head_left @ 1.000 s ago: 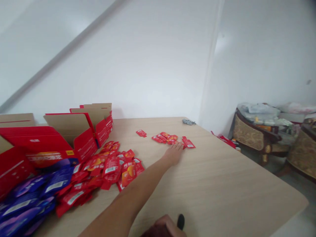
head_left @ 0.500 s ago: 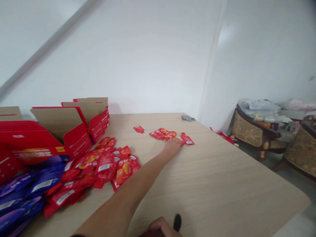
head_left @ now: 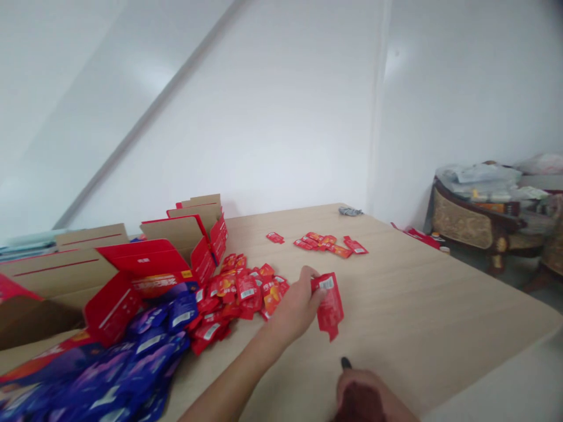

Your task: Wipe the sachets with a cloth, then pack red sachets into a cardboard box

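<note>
Left arm: your forearm slants up and rightward from the bottom edge, and your left hand (head_left: 295,309) appears raised over the surface (head_left: 417,305).
Left fingers: thumb and fingers (head_left: 309,273) pinch one red sachet (head_left: 329,308) at its side, its barcode end up and its narrow end down.
Right hand: your right hand (head_left: 372,384) is low at the bottom edge, a black-tipped object (head_left: 346,363) jutting beyond it; you cannot tell how its fingers close.
Far sachets: at least five in a loose cluster (head_left: 323,242), plus one lone sachet (head_left: 275,237) to its left.
Near red pile: many red sachets (head_left: 246,290), overlapping too much for you to count, left of your left hand.
Blue pouches: a heap (head_left: 145,363), also uncountable, between you and the cartons.
Cartons: at least three open red cartons (head_left: 147,266), in a row along the left.
Grey bundle: one (head_left: 350,211), at the far corner.
</note>
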Tool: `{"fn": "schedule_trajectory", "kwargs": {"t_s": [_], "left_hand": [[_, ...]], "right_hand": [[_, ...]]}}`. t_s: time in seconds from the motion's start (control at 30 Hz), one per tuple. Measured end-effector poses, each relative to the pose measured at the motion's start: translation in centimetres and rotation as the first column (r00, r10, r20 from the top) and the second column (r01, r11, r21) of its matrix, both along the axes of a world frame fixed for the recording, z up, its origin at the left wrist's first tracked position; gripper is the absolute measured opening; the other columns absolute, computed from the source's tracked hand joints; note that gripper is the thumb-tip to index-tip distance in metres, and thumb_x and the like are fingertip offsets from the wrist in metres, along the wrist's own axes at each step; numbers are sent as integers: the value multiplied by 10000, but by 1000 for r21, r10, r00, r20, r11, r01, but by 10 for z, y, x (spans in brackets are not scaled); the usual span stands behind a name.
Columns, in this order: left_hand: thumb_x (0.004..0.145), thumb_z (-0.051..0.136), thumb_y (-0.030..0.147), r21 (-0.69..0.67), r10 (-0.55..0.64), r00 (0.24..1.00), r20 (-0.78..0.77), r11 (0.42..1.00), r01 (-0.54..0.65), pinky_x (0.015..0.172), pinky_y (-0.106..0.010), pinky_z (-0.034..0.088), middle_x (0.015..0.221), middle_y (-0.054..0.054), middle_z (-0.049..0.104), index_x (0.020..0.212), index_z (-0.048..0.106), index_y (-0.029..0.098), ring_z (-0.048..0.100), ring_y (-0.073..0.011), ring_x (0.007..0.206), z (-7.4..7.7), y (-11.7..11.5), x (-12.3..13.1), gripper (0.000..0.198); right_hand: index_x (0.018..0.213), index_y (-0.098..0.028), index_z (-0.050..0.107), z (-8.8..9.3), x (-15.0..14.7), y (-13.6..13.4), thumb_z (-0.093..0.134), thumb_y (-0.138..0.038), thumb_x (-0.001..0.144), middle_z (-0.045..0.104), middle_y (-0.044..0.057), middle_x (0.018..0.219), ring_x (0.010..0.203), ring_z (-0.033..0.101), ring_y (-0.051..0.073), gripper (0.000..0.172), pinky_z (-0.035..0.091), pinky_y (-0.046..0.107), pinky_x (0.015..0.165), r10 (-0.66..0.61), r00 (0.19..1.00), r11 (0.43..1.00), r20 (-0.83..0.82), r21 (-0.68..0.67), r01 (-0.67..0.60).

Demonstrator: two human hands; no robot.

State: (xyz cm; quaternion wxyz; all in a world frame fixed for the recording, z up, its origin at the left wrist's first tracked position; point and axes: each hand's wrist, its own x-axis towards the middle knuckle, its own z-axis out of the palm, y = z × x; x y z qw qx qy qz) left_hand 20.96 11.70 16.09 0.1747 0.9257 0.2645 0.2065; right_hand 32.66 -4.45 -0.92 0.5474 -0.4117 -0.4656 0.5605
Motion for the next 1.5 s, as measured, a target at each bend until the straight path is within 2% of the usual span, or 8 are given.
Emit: {"fn": "schedule_trajectory", "kwargs": {"t_s": [0.13,0.3,0.47,0.67,0.83,1.0,1.23,1.5], "left_hand": [[998,529,319,-297,-51,994,93,952,76,663,-239,470,831,22,647,1092,547,209,635,-160,749,8,-25,-74,146],[998,486,289,-458,-21,998,63,888,48,731,-263,484,937,-11,695,1238,590,204,656,-178,833,-36,-43,-127,275],[1029,432,289,-399,148,987,-65,902,-162,749,-315,499,939,-79,739,1467,447,169,721,-252,896,-80,-48,-134,455],[1036,498,315,-290,207,970,-126,928,-235,844,-355,519,1086,-147,737,1416,497,141,716,-291,1004,-92,-43,-123,418],[1063,488,322,-140,195,974,-113,968,-210,1023,-464,488,1258,-157,649,1318,616,170,636,-306,1142,-91,-54,-129,323],[1053,542,343,15,62,997,-47,998,-61,1121,-511,456,1448,-124,558,1411,577,241,543,-296,1284,-94,-92,-171,374],[976,685,267,304,-101,993,-67,946,116,1067,-479,558,1445,-135,617,1438,566,188,592,-309,1316,-125,-125,-214,483],[1068,472,147,436,-193,981,-5,882,176,1124,-426,535,1455,-88,649,1421,597,162,568,-251,1387,-137,-118,-216,374]], "right_hand": [[871,-238,690,8,8,-27,924,-635,524,646,18,764,669,578,193,577,443,298,612,-95,994,992,-46,78,99],[849,-233,686,26,11,-27,842,-639,685,602,17,788,692,536,175,465,445,288,624,-227,970,957,-82,168,238],[938,-225,699,35,5,-24,839,-575,719,619,24,835,672,565,178,436,462,287,590,-250,961,963,-115,72,260],[907,-237,694,36,12,-23,836,-530,692,653,30,871,732,610,208,390,506,309,642,-353,935,934,-39,36,355],[936,-252,707,38,13,-20,828,-544,703,696,37,903,809,656,241,393,545,334,715,-396,918,918,35,12,396],[936,-251,729,55,-1,-18,821,-543,762,731,25,871,819,702,232,352,570,322,759,-477,876,879,72,21,477],[1123,-255,726,65,-19,-7,824,-569,785,787,70,1099,909,759,285,471,624,365,704,-634,773,771,33,-58,635],[1132,-213,734,73,-29,9,712,-633,874,769,92,1139,1083,695,296,493,548,426,962,-770,534,624,351,237,744]]}}
